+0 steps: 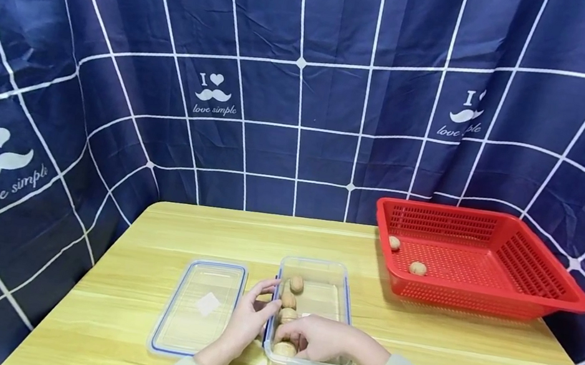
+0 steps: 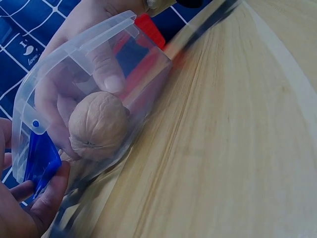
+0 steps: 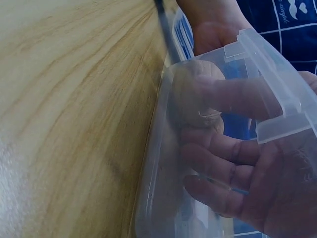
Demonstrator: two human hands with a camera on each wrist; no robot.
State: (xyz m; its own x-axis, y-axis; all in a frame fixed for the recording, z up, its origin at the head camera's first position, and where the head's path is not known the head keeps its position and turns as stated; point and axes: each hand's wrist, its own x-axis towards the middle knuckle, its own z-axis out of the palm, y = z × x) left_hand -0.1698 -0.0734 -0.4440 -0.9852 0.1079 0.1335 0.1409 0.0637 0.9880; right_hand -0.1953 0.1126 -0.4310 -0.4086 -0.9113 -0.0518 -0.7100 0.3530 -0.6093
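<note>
A clear plastic food container (image 1: 330, 295) stands on the table with a row of several walnuts (image 1: 297, 283) along its left wall. My left hand (image 1: 247, 319) holds that wall from outside; in the left wrist view its thumb and fingers pinch the blue latch (image 2: 43, 161). Reaching into the near end, my right hand (image 1: 323, 337) has its thumb and fingers around a walnut (image 3: 198, 91) in the near left corner. Through the clear wall, the left wrist view shows a walnut (image 2: 99, 124) close beside the right thumb.
The container's clear lid (image 1: 187, 318), edged in blue, lies flat to the left. At the back right sits a red plastic basket (image 1: 485, 262) with two walnuts (image 1: 418, 268) in it. A dark blue checked curtain (image 1: 332, 106) hangs behind the wooden table (image 1: 99, 299).
</note>
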